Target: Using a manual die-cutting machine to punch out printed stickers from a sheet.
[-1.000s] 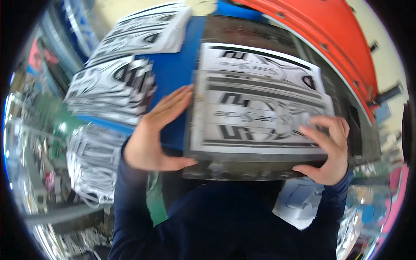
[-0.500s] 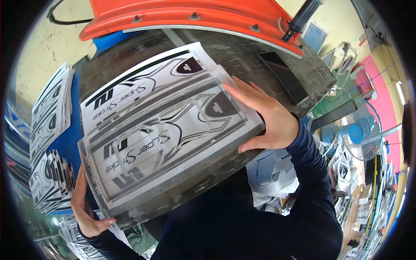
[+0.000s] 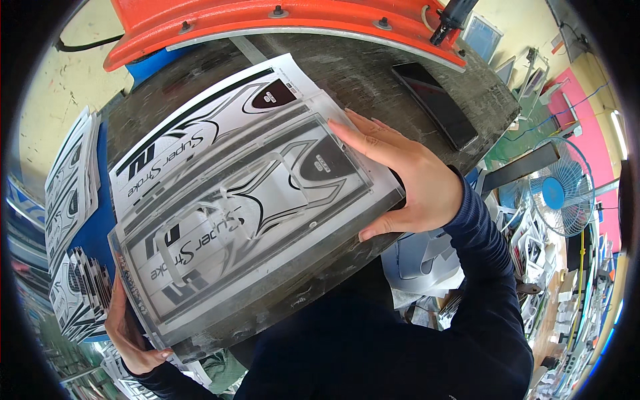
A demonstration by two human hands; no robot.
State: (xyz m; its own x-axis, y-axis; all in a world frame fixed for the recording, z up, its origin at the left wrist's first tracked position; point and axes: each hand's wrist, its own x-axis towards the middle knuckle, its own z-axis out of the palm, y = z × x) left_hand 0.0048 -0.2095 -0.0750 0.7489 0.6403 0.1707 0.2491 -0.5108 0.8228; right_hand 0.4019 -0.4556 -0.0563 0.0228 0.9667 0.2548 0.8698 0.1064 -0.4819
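- A thick stack of printed sheets (image 3: 253, 213), black and grey curved graphics on white, lies slanted on the dark worktable (image 3: 373, 73), its near edge hanging over the table's front edge towards the person.
- The right hand (image 3: 407, 180) lies flat and open on the stack's right end, fingers (image 3: 360, 133) stretched across the top sheet, thumb hooked round the lower right corner; it presses rather than grips.
- The left hand (image 3: 130, 330) clasps the stack's lower left corner from underneath, with only the fingers curled at the edge in sight.
- A clear film with the same pattern seems to sit on top of the stack, slightly askew.
- A dark flat phone (image 3: 437, 103) lies on the table beyond the right hand, well apart from the stack.
- An orange curved machine part (image 3: 267, 20) runs along the table's far side.
- More printed sheets are piled to the left (image 3: 70, 193), on a blue surface.
- A blue-centred fan (image 3: 557, 197) stands off to the right, below table level.
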